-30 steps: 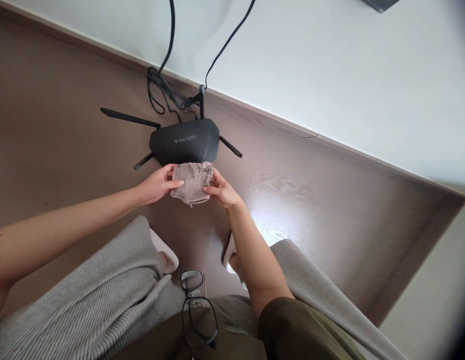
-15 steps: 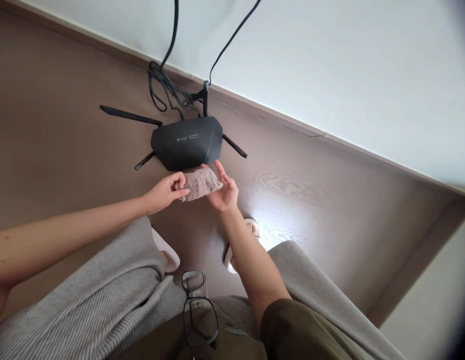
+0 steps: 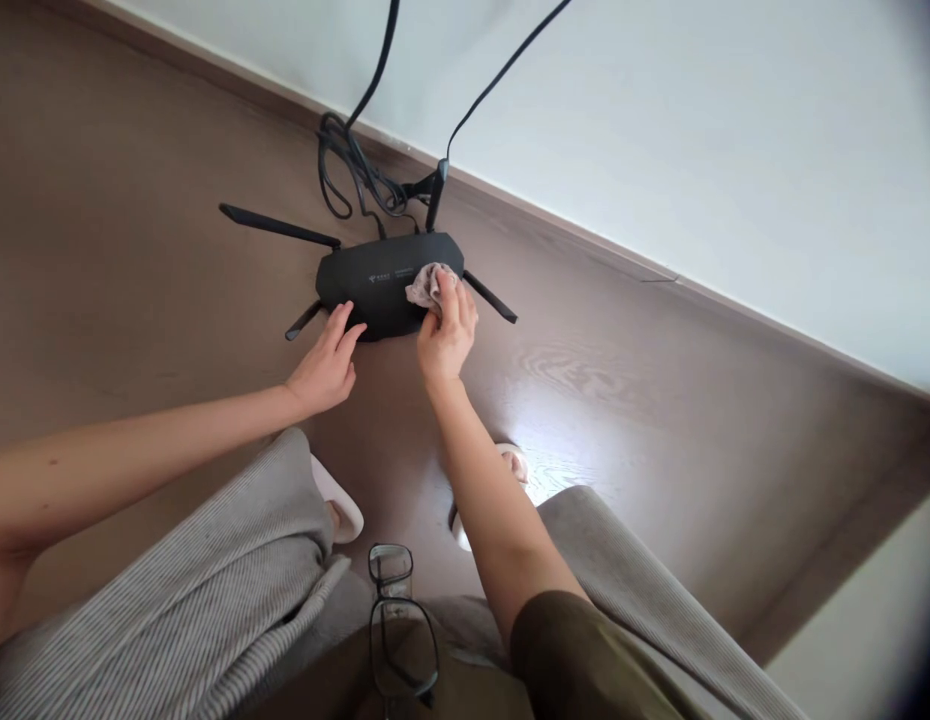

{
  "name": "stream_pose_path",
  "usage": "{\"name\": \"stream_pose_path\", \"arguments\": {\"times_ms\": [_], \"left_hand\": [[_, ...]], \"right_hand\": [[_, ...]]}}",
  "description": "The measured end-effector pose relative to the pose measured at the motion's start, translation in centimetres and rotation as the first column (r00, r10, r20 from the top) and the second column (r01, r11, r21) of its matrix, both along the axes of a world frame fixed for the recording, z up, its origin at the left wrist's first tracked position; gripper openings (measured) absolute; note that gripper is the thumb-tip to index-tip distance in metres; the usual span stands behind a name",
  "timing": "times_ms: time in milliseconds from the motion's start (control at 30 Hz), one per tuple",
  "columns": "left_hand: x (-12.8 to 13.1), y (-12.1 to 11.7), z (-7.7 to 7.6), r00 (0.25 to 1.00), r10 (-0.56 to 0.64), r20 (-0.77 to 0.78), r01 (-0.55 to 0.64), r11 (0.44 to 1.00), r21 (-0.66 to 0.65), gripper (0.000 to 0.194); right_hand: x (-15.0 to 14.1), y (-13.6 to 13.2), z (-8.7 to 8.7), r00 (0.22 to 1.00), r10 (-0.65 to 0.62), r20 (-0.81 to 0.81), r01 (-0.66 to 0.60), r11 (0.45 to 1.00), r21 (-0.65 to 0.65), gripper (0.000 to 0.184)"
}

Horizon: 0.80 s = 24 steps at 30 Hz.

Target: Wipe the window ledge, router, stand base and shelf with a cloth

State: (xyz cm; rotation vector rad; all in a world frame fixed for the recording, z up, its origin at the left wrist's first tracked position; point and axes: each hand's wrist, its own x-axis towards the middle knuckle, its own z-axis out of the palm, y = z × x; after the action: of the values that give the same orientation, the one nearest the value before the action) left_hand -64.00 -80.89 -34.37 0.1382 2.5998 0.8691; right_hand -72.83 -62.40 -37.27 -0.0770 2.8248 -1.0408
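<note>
A black router (image 3: 382, 300) with several antennas lies on the wooden floor near the wall. My right hand (image 3: 448, 328) grips a crumpled pinkish-grey cloth (image 3: 429, 286) against the right part of the router's top. The fingers partly cover the cloth. At the router's front left edge is my left hand (image 3: 328, 365), holding nothing, its fingers stretched apart and the fingertips on or just over the casing.
Black cables (image 3: 345, 160) lie coiled behind the router, and two run up the white wall (image 3: 697, 130). A skirting board (image 3: 585, 235) borders the floor. Glasses (image 3: 403, 645) hang low in view, above my lap. My slippered feet (image 3: 343, 505) flank the space below the router.
The cloth has gone from between both hands onto the router's top, now bunched in my right hand. My left hand has let go of it and opened beside the router.
</note>
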Motion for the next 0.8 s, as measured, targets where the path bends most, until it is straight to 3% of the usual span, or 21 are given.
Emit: {"name": "stream_pose_path", "arguments": {"times_ms": [100, 167, 267, 300, 367, 433, 500, 567, 600, 633, 700, 733, 767, 800], "left_hand": [[0.5, -0.3, -1.3, 0.997, -0.059, 0.044, 0.063, 0.994, -0.092, 0.073], [0.9, -0.7, -1.7, 0.991, -0.111, 0.072, 0.12, 0.985, -0.127, 0.079], [1.3, -1.4, -1.6, 0.979, -0.183, 0.09, 0.196, 0.967, -0.164, 0.084], [1.4, -1.6, -1.6, 0.974, -0.204, 0.094, 0.218, 0.961, -0.169, 0.084], [1.4, -1.9, -1.5, 0.97, -0.226, 0.094, 0.24, 0.955, -0.173, 0.085], [1.4, -1.9, -1.4, 0.971, -0.218, 0.095, 0.232, 0.958, -0.171, 0.085], [1.3, -1.8, -1.5, 0.974, -0.196, 0.11, 0.212, 0.964, -0.158, 0.082], [1.3, -1.7, -1.5, 0.976, -0.178, 0.125, 0.196, 0.969, -0.148, 0.08], [1.3, -1.7, -1.5, 0.976, -0.177, 0.125, 0.195, 0.97, -0.148, 0.079], [1.3, -1.7, -1.5, 0.976, -0.182, 0.117, 0.199, 0.968, -0.153, 0.08], [1.3, -1.8, -1.5, 0.973, -0.209, 0.094, 0.222, 0.961, -0.165, 0.082], [1.3, -1.8, -1.5, 0.971, -0.224, 0.086, 0.236, 0.957, -0.17, 0.082], [1.3, -1.8, -1.6, 0.969, -0.235, 0.083, 0.246, 0.954, -0.174, 0.083], [1.3, -1.8, -1.6, 0.967, -0.238, 0.086, 0.25, 0.952, -0.179, 0.082]], "right_hand": [[0.8, -1.5, -2.0, 0.989, 0.14, 0.043, -0.145, 0.981, 0.132, 0.056], [1.9, -1.7, -2.3, 0.953, 0.283, 0.111, -0.288, 0.957, 0.037, 0.056], [1.8, -1.1, -1.8, 0.867, 0.479, 0.136, -0.458, 0.874, -0.16, 0.054], [1.2, -1.1, -1.7, 0.877, 0.463, 0.131, -0.441, 0.882, -0.169, 0.054], [-0.4, -1.8, -1.5, 0.949, 0.295, 0.115, -0.284, 0.953, -0.105, 0.055], [-1.3, -3.4, -1.4, 0.978, 0.187, 0.096, -0.182, 0.982, -0.059, 0.055], [-1.2, -5.1, -1.4, 0.928, 0.359, 0.102, -0.348, 0.931, -0.112, 0.052], [-1.0, -6.2, -1.6, 0.802, 0.589, 0.104, -0.564, 0.802, -0.194, 0.048], [-1.1, -6.3, -1.7, 0.776, 0.623, 0.103, -0.595, 0.776, -0.209, 0.048], [-1.4, -6.2, -1.9, 0.802, 0.588, 0.107, -0.562, 0.803, -0.197, 0.05], [-2.3, -5.8, -2.2, 0.925, 0.366, 0.107, -0.353, 0.928, -0.117, 0.057], [-2.7, -5.6, -2.3, 0.96, 0.262, 0.1, -0.255, 0.963, -0.083, 0.06], [-3.0, -5.5, -2.4, 0.969, 0.228, 0.096, -0.222, 0.972, -0.073, 0.062], [-3.0, -5.6, -2.4, 0.955, 0.278, 0.101, -0.269, 0.959, -0.093, 0.062]]}}
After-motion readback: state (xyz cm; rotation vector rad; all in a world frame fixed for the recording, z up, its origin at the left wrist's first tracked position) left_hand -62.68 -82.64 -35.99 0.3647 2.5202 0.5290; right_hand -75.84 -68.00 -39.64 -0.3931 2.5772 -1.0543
